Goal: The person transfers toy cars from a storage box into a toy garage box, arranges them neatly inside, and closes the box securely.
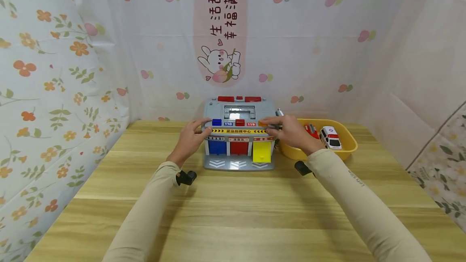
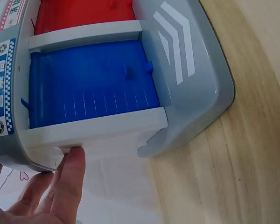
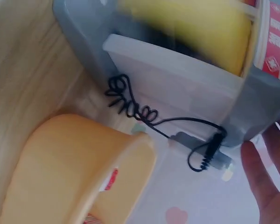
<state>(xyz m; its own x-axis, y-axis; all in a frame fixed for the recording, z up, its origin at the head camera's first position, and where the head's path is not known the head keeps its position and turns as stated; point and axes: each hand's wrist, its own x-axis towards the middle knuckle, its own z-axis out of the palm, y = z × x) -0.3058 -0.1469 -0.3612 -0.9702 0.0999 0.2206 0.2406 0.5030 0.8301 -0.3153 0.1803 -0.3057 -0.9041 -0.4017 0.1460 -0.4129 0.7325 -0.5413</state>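
A grey toy rescue station [image 1: 238, 165] stands on the table. Its blue door [image 2: 93, 79] and red door [image 1: 239, 148] hang down closed; the yellow door [image 1: 262, 152] is tilted outward and looks blurred in the right wrist view. My left hand [image 1: 189, 138] grips the station's upper left edge, one finger against the white side wall. At the upper right edge, my right hand [image 1: 293, 130] holds on with the thumb at the front and a finger on the orange button [image 1: 261, 123]. Blue [image 1: 216, 122] and red [image 1: 239, 122] buttons sit alongside.
Right of the station stands a yellow basket [image 1: 349, 148] holding a white toy ambulance [image 1: 330, 137] and a red toy vehicle [image 1: 311, 130]. A black coiled cord [image 3: 130, 105] hangs by the station's right wall. Behind is a patterned curtain [image 1: 309, 60].
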